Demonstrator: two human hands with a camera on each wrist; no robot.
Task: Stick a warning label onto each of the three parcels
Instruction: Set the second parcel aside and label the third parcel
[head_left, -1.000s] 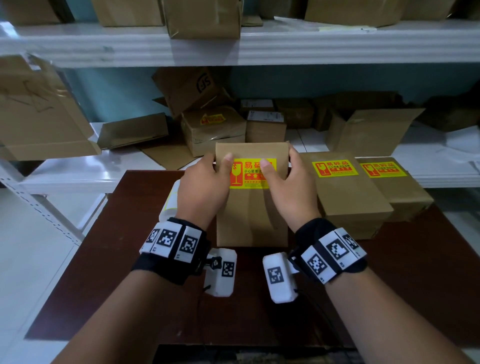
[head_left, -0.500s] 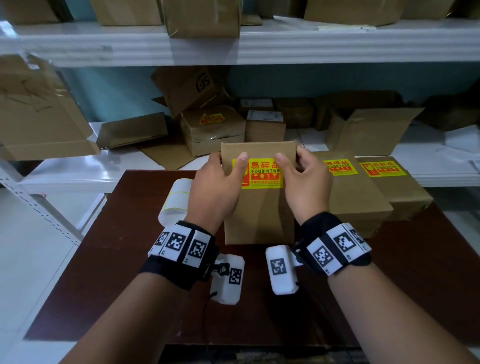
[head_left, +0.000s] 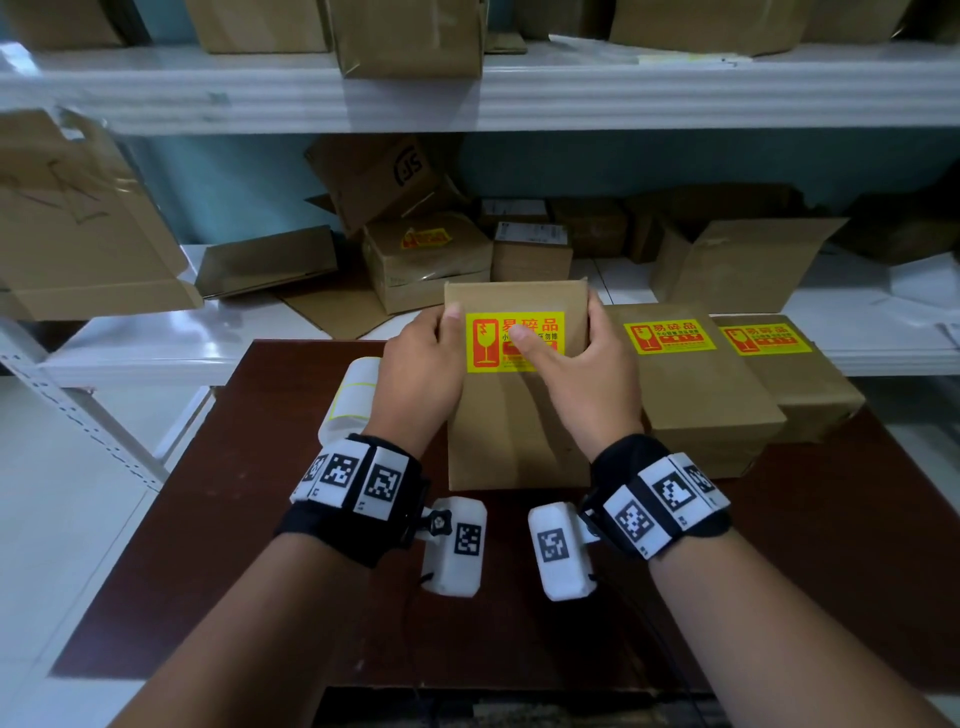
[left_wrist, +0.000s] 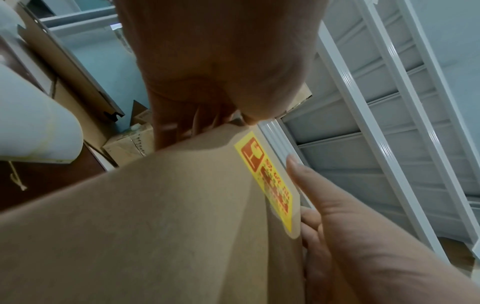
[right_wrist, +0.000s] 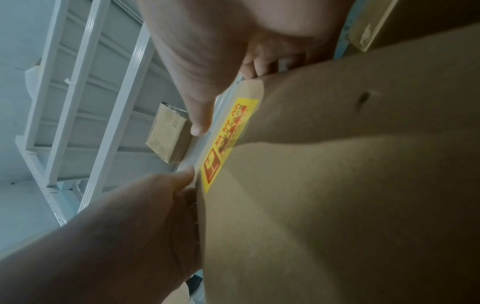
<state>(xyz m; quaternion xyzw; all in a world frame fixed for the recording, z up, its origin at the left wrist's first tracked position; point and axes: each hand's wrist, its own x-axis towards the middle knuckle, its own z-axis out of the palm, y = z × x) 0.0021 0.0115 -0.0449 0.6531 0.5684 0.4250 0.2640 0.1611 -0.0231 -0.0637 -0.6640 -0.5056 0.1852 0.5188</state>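
A brown paper parcel (head_left: 514, 431) lies lengthwise in the middle of the dark table, with a yellow warning label (head_left: 540, 325) stuck near its far end. My left hand (head_left: 423, 364) grips the parcel's far left edge, thumb on top beside the label. My right hand (head_left: 584, 369) grips the far right edge, its thumb pressing the middle of the label. In the left wrist view the label (left_wrist: 267, 181) lies flat on the parcel (left_wrist: 155, 226). Two more parcels (head_left: 696, 400) (head_left: 802, 389) sit to the right, each with a yellow label (head_left: 669, 336) (head_left: 768, 339).
A white label roll (head_left: 356, 395) stands on the table (head_left: 208, 519) left of my left hand. Behind the table a white shelf (head_left: 156, 343) holds several cardboard boxes (head_left: 426, 260). Another shelf (head_left: 571, 88) with boxes runs overhead.
My left thumb has slid left off the label to the parcel's corner. My right thumb has moved left and down onto the label's middle. The parcel has barely shifted.
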